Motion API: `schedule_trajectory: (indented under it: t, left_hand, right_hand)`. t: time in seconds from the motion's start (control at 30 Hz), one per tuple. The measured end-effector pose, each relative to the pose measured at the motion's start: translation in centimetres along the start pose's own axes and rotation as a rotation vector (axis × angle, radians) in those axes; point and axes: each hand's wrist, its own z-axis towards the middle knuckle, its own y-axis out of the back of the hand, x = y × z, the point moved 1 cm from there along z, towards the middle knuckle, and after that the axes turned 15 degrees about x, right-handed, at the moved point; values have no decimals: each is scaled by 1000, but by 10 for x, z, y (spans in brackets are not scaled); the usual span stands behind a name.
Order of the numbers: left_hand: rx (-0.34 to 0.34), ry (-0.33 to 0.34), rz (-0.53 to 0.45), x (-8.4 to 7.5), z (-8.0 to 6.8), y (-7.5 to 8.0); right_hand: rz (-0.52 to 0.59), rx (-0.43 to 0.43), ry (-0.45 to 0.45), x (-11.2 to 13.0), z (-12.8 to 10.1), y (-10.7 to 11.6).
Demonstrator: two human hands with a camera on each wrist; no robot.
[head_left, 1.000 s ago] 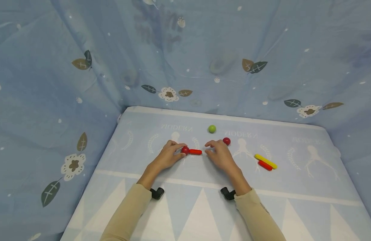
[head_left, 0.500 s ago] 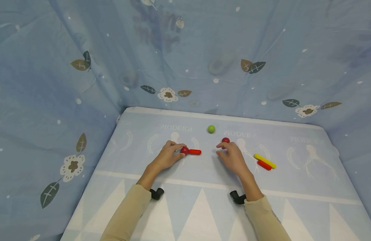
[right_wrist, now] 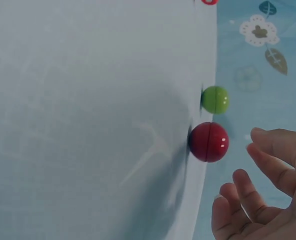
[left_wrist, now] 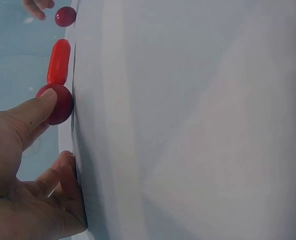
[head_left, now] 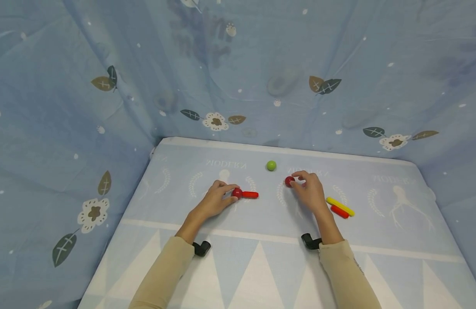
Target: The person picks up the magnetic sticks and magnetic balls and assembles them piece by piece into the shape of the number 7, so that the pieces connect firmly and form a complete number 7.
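My left hand (head_left: 213, 201) pinches a red ball (head_left: 237, 193) between thumb and fingers at the middle of the table. A short red rod (left_wrist: 59, 62) extends from that ball on the side facing my right hand, end against it. My right hand (head_left: 312, 191) is beside a second red ball (right_wrist: 209, 142), thumb and fingers parted. In the right wrist view a gap shows between its fingertips and this ball, which has a seam round it. A green ball (head_left: 271, 165) lies farther back.
To the right of my right hand, a yellow rod (head_left: 340, 206) and another red rod (head_left: 340, 211) lie side by side. A patterned cloth covers the table (head_left: 400, 240). Blue fabric (head_left: 238, 77) hangs behind the table's back edge and at the sides.
My right hand has moved right, away from the red rod's free end, to the second red ball. My left hand and its ball have stayed in place.
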Motion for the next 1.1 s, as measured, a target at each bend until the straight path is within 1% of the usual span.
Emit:
schedule_trajectory:
  t: [0.2, 0.43, 0.6, 0.77, 0.97, 1.1]
  left_hand:
    - [6, 4, -12, -1, 1, -1]
    - [0, -21, -4, 0, 2, -1]
    - [3, -9, -5, 1, 1, -1]
    - [0, -14, -2, 0, 1, -1]
    - [-14, -26, 10, 0, 0, 0]
    - [-12, -23, 4, 0, 0, 0]
  right_hand:
    - [-13, 52, -42, -8, 10, 0]
    - [-16, 107, -82, -11, 15, -2]
    - [-13, 115, -106, -12, 17, -4]
    - [-10, 110, -112, -14, 18, -5]
    - [-18, 115, -110, -14, 16, -6]
    - [-15, 117, -90, -7, 10, -8]
